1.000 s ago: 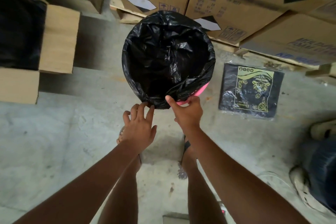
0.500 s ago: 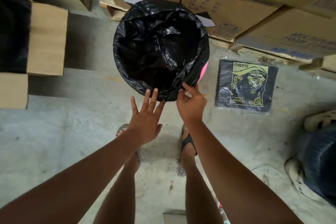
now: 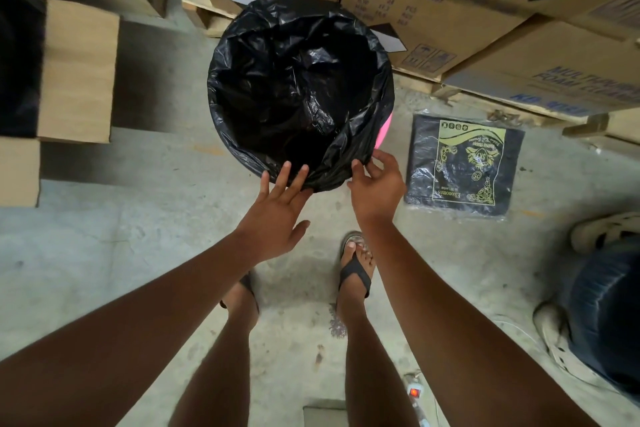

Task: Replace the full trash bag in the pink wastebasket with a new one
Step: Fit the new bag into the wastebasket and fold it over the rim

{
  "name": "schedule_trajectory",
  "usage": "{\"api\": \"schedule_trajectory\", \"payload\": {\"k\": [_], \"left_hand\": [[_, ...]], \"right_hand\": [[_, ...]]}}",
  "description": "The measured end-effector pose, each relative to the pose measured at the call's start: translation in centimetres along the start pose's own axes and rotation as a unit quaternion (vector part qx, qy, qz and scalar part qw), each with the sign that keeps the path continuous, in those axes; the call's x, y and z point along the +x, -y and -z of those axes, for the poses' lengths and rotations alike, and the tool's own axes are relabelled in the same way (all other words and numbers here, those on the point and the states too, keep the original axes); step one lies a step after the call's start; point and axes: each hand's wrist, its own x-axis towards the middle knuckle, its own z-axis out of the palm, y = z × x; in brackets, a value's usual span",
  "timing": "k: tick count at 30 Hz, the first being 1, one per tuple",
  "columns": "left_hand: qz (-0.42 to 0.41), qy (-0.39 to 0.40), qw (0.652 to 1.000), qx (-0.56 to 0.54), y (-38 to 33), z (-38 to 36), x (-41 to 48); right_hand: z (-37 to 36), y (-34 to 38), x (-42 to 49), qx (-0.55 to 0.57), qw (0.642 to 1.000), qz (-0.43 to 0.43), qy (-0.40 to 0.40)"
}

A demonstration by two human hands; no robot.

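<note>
A black trash bag [image 3: 298, 90] lines the pink wastebasket [image 3: 385, 133], folded over the rim so that only a pink sliver shows at the right. The bag's inside looks dark and hollow. My left hand [image 3: 277, 211] is flat, fingers spread, fingertips touching the bag's near fold. My right hand [image 3: 375, 185] pinches the bag's edge at the near right rim.
A flat pack of black trash bags [image 3: 464, 165] lies on the concrete floor to the right. Stacked cardboard boxes [image 3: 433, 0] on pallets stand behind the basket. An open box [image 3: 76, 69] is at left. Another person's feet [image 3: 602, 232] are at right. A power strip [image 3: 414, 392] lies near my feet.
My right hand slid right along the near rim, pulling the bag down over more of the pink edge. My left hand opened and moved up onto the bag's fold.
</note>
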Motion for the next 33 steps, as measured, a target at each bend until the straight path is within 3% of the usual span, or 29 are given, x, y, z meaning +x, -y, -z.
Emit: {"api": "schedule_trajectory", "payload": {"k": [3, 5, 11, 18, 20, 23, 25, 31, 33], "left_hand": [[0.004, -0.114, 0.984, -0.135, -0.1, 0.4, 0.3], [0.026, -0.147, 0.969, -0.195, -0.4, 0.6, 1.3], [0.015, -0.09, 0.996, -0.013, -0.9, -1.8, 3.3], [0.007, -0.206, 0.973, -0.104, 0.0, -2.8, 4.3], [0.034, -0.23, 0.959, -0.162, -0.2, -2.6, 4.5], [0.07, -0.237, 0.948, -0.202, -0.8, -2.3, 4.9], [0.081, -0.244, 0.945, -0.199, -1.3, -2.1, 5.1], [0.076, -0.233, 0.952, -0.181, -1.5, -1.6, 4.8], [0.079, -0.229, 0.954, -0.175, -1.5, -1.5, 4.8]], "right_hand": [[0.0, -0.3, 0.3, 0.007, 1.0, -0.003, 0.006], [0.1, -0.6, 0.2, 0.008, 1.0, -0.001, 0.015], [0.5, -1.9, 0.6, -0.038, 0.998, 0.023, 0.037], [-0.2, -2.6, 1.0, -0.131, 0.989, 0.047, 0.044], [-0.5, -2.7, 1.5, -0.12, 0.991, 0.007, 0.054], [-0.7, -2.3, 1.5, 0.0, 0.992, -0.104, 0.064], [-0.2, -1.7, 1.5, 0.072, 0.988, -0.135, 0.028], [1.1, -0.3, 1.5, 0.081, 0.995, -0.041, -0.049], [1.1, 0.6, 2.0, 0.032, 0.996, 0.057, -0.052]]}}
